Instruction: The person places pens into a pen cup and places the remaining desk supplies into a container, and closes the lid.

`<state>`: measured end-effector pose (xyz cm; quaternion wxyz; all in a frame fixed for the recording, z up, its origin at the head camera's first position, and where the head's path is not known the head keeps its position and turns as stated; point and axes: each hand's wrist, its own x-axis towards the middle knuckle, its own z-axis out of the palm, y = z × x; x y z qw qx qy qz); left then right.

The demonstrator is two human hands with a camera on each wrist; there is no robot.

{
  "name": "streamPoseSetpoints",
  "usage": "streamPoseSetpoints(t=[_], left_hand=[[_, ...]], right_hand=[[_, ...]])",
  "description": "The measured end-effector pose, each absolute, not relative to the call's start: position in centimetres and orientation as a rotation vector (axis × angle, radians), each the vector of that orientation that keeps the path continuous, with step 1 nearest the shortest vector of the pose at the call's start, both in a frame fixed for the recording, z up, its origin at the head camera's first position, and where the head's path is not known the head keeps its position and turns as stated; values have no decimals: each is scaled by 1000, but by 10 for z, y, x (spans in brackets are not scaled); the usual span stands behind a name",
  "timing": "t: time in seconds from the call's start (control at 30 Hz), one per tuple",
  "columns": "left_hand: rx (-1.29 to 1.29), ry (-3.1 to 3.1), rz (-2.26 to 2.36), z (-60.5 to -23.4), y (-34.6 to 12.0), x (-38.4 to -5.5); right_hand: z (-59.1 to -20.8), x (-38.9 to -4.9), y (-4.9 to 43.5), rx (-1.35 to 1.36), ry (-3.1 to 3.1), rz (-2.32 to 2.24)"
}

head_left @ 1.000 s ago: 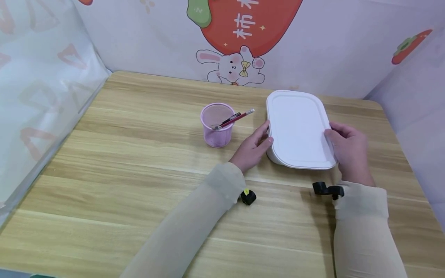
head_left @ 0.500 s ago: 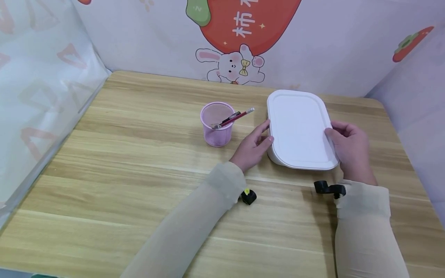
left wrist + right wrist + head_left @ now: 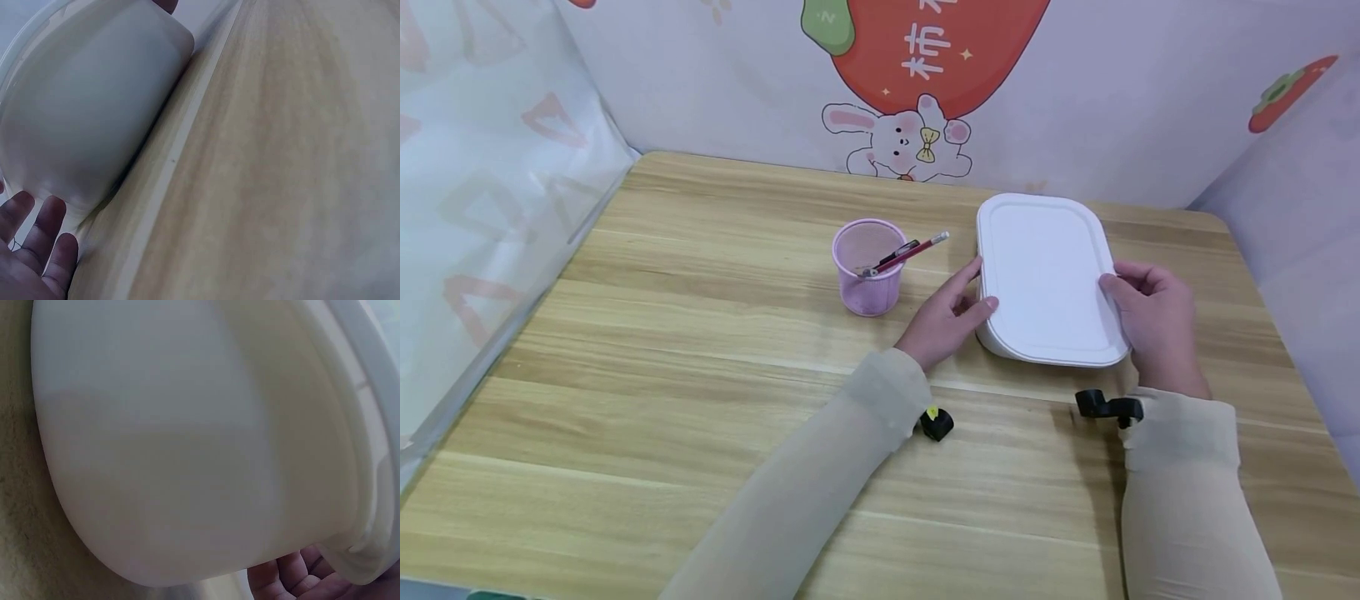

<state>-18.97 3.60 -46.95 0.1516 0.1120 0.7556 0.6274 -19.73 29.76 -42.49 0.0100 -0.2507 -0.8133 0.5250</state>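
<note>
A white plastic storage box (image 3: 94, 87) stands on the table with its white lid (image 3: 1045, 275) on top, near the back right. My left hand (image 3: 942, 327) is at the box's left side, its thumb on the lid's edge. In the left wrist view its fingers (image 3: 47, 228) are extended at the box wall, with little bend. At the right side, my right hand (image 3: 1156, 325) grips the lid's edge, thumb on top. The right wrist view shows its curled fingers (image 3: 292, 578) beneath the rim. What the box contains is hidden.
A pink mesh pen cup (image 3: 868, 271) stands left of the box, with a red pencil (image 3: 913, 254) and a black pen leaning in it. Black wrist mounts (image 3: 1105, 406) stick out by the sleeves. The wooden table (image 3: 662, 333) meets a printed cloth wall (image 3: 715, 92) behind.
My left thumb has shifted slightly right, farther onto the lid. The view has tilted slightly. My right hand keeps its hold, and the box stays in place.
</note>
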Motion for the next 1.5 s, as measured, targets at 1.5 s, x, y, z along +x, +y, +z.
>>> streamPoseSetpoints(t=[1.5], left_hand=[[356, 2255, 1641, -469, 33, -191]], right_hand=[[-425, -197, 298, -890, -2398, 1820]])
